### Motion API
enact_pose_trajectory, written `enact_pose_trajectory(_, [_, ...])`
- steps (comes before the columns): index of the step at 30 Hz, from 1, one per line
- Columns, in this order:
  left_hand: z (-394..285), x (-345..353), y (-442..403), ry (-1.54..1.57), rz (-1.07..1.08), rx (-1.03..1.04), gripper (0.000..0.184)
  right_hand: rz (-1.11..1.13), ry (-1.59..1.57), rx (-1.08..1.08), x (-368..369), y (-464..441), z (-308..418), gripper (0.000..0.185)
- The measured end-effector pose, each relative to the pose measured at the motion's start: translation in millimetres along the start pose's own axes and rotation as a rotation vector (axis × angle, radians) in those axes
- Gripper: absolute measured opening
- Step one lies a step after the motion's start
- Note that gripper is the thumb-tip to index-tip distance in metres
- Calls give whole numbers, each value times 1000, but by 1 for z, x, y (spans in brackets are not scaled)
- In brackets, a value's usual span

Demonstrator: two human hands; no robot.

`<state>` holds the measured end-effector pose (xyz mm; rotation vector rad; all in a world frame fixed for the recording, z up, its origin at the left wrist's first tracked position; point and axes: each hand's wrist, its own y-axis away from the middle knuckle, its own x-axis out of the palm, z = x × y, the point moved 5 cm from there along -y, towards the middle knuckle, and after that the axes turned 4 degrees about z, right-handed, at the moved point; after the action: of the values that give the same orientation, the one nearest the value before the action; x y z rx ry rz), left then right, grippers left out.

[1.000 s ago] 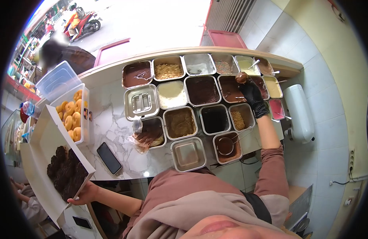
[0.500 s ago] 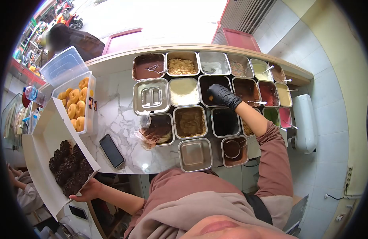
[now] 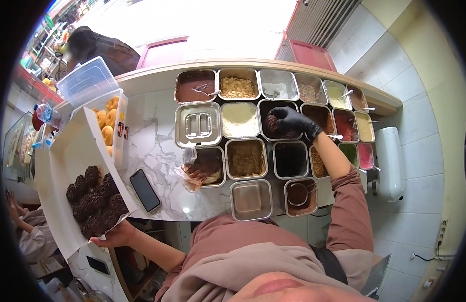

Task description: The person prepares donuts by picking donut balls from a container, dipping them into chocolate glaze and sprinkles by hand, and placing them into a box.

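My left hand [image 3: 114, 235] is bare and grips the lower edge of a white cardboard box [image 3: 56, 201], tilted, with several doughnuts [image 3: 94, 201] coated in dark sprinkles inside. My right hand [image 3: 295, 122], in a black glove, is over the tray of dark sprinkles [image 3: 263, 106], its fingers closed round a doughnut [image 3: 271, 121] that now has dark sprinkles on it. Right of that tray is one of chocolate glaze [image 3: 318, 116], with a white-handled spoon at its edge.
Metal trays of toppings surround my right hand. A clear tub of plain doughnuts [image 3: 109, 121], its lid raised, and a phone [image 3: 145, 190] are on the left. A white appliance [image 3: 388, 163] stands at right. A person [image 3: 99, 50] is beyond the counter; another [image 3: 34, 231] sits lower left.
My right hand has moved left from the chocolate glaze to the dark sprinkles with the doughnut, which has gone from glazed to sprinkle-coated. My left hand still holds the box. The view has shifted.
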<state>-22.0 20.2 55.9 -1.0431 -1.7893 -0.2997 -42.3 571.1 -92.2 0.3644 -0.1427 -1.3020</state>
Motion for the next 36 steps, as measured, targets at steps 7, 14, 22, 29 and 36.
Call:
enact_pose_trajectory(7, [33, 7, 22, -284, 7, -50, 60, 58, -422, -87, -22, 13, -6, 44])
enact_pose_trajectory(14, [95, 3, 69, -156, -31, -476, 56, 29, -411, -83, -22, 34, 19, 41])
enact_pose_trajectory(22, [148, 47, 128, 202, 294, -804, 64, 124, -234, -226, 28, 72, 158, 44])
enact_pose_trajectory(29, [151, 58, 159, 166, 354, -903, 64, 392, 201, -120, 104, 37, 169, 44])
enact_pose_trajectory(36, [139, 63, 163, 239, 351, -874, 61, 286, 812, -62, 121, 16, 151, 29])
